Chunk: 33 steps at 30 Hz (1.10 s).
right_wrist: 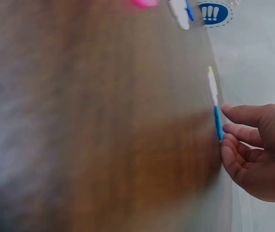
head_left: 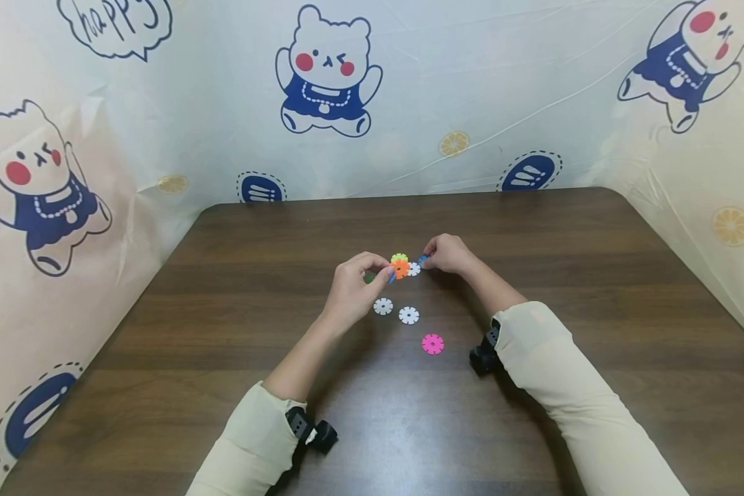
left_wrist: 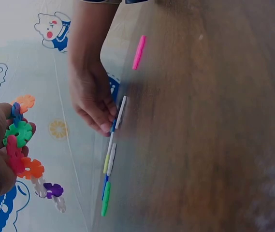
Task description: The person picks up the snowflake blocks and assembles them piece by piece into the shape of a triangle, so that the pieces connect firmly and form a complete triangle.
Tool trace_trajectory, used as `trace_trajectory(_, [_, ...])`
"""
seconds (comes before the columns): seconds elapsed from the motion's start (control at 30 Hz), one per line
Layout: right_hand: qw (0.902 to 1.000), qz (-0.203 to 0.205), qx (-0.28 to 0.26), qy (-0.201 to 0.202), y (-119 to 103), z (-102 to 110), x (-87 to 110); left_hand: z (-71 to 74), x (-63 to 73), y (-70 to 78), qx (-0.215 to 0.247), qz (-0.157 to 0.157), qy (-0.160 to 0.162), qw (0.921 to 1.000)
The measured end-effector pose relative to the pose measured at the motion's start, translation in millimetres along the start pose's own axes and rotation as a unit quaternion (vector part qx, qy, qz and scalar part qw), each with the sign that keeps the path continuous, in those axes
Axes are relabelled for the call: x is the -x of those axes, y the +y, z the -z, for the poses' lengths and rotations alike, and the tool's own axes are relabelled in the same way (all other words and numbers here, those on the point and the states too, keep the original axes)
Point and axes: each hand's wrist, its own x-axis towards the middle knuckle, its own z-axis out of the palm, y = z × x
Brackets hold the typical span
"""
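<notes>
My left hand (head_left: pixel 356 286) holds a chain of linked, notched plastic discs between thumb and fingers. In the left wrist view the chain shows a green disc (left_wrist: pixel 19 132), a pink disc (left_wrist: pixel 15 153), an orange disc (left_wrist: pixel 33 168) and a purple disc (left_wrist: pixel 54 190), with blue and white ones among them. My right hand (head_left: pixel 451 255) is low at the tabletop, thumb and fingers pinching at a flat blue disc (right_wrist: pixel 218 123). Beside that disc lie a white disc (head_left: pixel 414 269) and a yellow disc (head_left: pixel 399 257). Fingers partly cover the left hand's chain in the head view.
Nearer on the brown wooden table (head_left: pixel 223 344) lie two white discs (head_left: pixel 409 315) and a pink disc (head_left: pixel 432 344). On the table's left side in the row, a green disc (left_wrist: pixel 106 198) lies flat. A bear-printed sheet (head_left: pixel 223 103) hangs behind and beside the table.
</notes>
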Motion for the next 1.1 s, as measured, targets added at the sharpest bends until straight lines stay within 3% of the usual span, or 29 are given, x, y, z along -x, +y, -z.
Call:
trace_trajectory(0.2, [0.9998,0.008,0.007,0.014,1.6,-3.7,0.6,-0.3,-0.1,0.6,0.003,-0.004,0.004,1.0])
trace_trajectory(0.77, [0.9992,0.007,0.039,0.007,-0.4,-2.2,1.8,-0.2,-0.2,0.4,0.009,-0.001,0.005,0.9999])
trace_trajectory(1.1, [0.999,0.007,-0.016,0.041,0.5,-0.4,9.7,-0.4,0.1,0.6,0.006,-0.001,0.006,1.0])
